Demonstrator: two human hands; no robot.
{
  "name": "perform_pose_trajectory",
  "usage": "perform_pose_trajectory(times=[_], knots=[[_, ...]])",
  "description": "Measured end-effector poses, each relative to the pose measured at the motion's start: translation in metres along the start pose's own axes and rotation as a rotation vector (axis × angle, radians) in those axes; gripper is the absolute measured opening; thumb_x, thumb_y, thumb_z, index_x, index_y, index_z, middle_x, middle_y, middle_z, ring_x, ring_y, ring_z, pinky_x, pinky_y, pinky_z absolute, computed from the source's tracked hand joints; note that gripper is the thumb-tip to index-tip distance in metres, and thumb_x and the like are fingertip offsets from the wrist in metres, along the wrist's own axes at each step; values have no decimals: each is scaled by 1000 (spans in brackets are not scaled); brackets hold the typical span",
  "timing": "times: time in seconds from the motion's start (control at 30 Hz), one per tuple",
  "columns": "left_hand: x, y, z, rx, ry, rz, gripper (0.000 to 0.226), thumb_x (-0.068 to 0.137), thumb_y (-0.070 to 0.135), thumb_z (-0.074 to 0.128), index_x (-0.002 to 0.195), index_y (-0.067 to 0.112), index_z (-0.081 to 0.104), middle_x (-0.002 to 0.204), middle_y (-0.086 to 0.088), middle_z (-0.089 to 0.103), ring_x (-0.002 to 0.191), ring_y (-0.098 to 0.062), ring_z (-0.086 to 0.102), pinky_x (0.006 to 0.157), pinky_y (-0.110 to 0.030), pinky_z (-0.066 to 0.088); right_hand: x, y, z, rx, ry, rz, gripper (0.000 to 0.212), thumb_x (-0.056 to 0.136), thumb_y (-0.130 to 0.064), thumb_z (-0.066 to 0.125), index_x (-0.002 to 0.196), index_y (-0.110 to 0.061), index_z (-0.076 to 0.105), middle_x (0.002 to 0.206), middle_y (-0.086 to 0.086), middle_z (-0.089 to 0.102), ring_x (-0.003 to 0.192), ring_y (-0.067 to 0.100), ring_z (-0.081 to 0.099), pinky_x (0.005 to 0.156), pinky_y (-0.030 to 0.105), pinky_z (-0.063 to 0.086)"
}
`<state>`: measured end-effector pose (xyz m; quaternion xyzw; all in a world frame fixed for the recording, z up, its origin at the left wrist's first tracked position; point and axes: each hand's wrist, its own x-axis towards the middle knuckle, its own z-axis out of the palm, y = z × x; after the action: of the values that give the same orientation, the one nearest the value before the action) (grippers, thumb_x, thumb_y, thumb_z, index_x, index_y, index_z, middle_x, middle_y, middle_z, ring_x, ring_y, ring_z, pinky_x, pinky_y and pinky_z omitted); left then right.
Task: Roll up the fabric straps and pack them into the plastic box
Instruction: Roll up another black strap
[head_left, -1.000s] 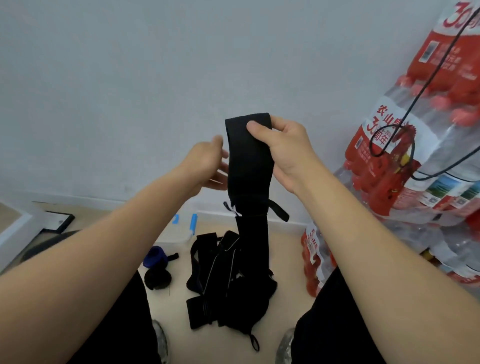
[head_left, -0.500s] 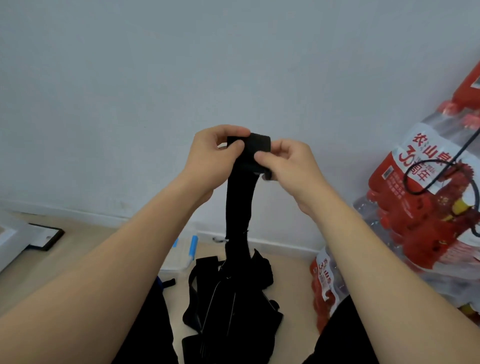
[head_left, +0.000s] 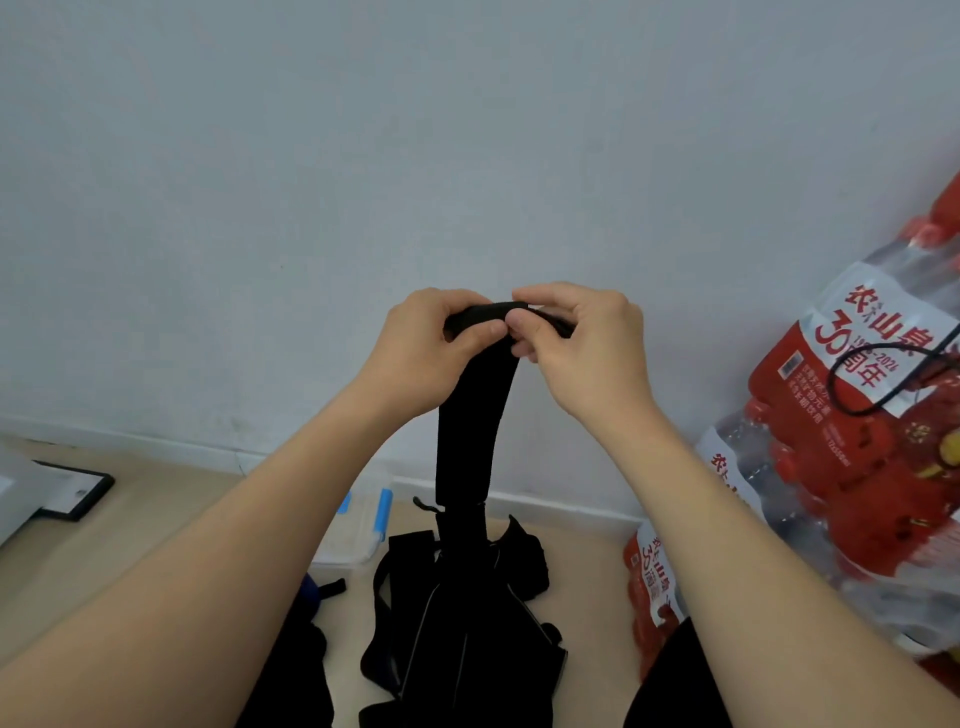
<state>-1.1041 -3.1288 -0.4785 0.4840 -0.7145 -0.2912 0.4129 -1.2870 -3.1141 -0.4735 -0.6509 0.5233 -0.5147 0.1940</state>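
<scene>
- Holding one black fabric strap (head_left: 470, 441) up in front of the pale wall (head_left: 467, 130), just below dead centre of the view, with the top end wound into a small tight roll (head_left: 488, 314).
- Left hand (head_left: 426, 343) gripping that roll from 9 o'clock: fingers curled over the top, thumb pressed across the front.
- Right hand (head_left: 587, 348) on it from 3 o'clock, curled fingertips (head_left: 521, 338) pinching the roll's other end, almost touching the left thumb in the middle.
- Rest of the strap hanging straight down toward 6 o'clock, flat and unrolled, with the bottom end dropping into the pile of black straps (head_left: 457, 623) on the floor (head_left: 182, 519).
- Plastic box (head_left: 353, 540) down at about 7 o'clock from the hanging strap. Clear, blue latches (head_left: 384, 512), sitting on the floor near the skirting and just beside the pile. Half hidden behind the left forearm, so can't tell what's inside.
- Small blue roll (head_left: 310, 590) at 9 o'clock of the pile, mostly covered by the same forearm.
- Shrink-wrapped packs of red-labelled water bottles (head_left: 857, 415) stacked from 3 to 4 o'clock — with a thin black cable (head_left: 883, 384) looped across the front.
- Dark-framed flat thing (head_left: 78, 491) lying on the floor way out at 8 o'clock.
</scene>
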Motion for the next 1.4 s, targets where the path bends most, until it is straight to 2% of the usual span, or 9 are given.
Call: perform_pose_trajectory(times=[0.1,0.2,0.3,0.5,0.77,1.0,1.13,1.27,1.4], knots=[[1,-6,-3,-48,-8,-10,12,104,30,72,109,31,84,102,-2,76,95,-15,68,80,-25,48,-2,-2,3,-245,11,-162,4,100,-17,74,102,-14,77,97,-5,69,83,7,63,79,11,46],[-2,-5,-6,-130,14,2,15,105,30,72,113,32,84,114,-4,68,107,-2,62,83,-13,48,-4,-5,5,-254,-27,-170,4,103,-14,67,100,-14,64,94,-3,65,80,9,55,71,15,40],[-5,-2,-8,-295,-56,19,18,108,19,66,114,20,83,105,1,83,101,-14,78,85,-25,62,-6,-4,3,-200,-9,-181,3,103,-12,67,101,-14,68,74,-11,65,68,7,59,64,14,39],[-8,4,-12,-602,-35,-108,19,107,19,68,121,17,81,107,-12,83,100,-25,81,80,-28,64,-9,-7,-4,-115,146,-294,17,95,-10,80,110,-13,86,102,-4,84,97,5,74,88,11,54],[-11,7,-19,-738,-108,-186,19,101,2,71,114,10,83,114,-18,81,108,-30,80,91,-30,64,-15,-2,-16,-120,56,-380,19,93,-7,81,110,-13,87,101,-6,84,87,4,77,78,17,59],[-14,7,-22,-636,-169,-136,29,96,-7,71,109,15,84,113,-18,81,108,-32,79,91,-35,62,-13,0,-24,82,-124,-22,22,90,-13,88,107,-26,83,89,-8,83,68,14,79,70,31,66],[-14,7,-23,-596,-235,-133,43,99,-2,72,137,20,71,116,-18,81,107,-35,80,90,-40,65,-14,-2,-29,132,-142,-22,22,85,-12,87,93,-32,84,83,-8,82,64,15,78,65,31,62],[-17,9,-20,-543,-263,-134,24,101,17,76,125,18,79,110,-19,82,105,-35,80,82,-40,67,-13,-3,-30,165,-69,2,23,83,-7,85,89,-29,84,81,-3,83,66,22,80,63,44,68],[-17,11,-16,-573,-199,-152,32,97,39,74,117,15,83,113,-16,82,106,-32,80,81,-35,66,-15,-1,-26,22,2,-113,21,82,-7,88,94,-24,87,86,-13,83,81,2,79,79,30,67]])
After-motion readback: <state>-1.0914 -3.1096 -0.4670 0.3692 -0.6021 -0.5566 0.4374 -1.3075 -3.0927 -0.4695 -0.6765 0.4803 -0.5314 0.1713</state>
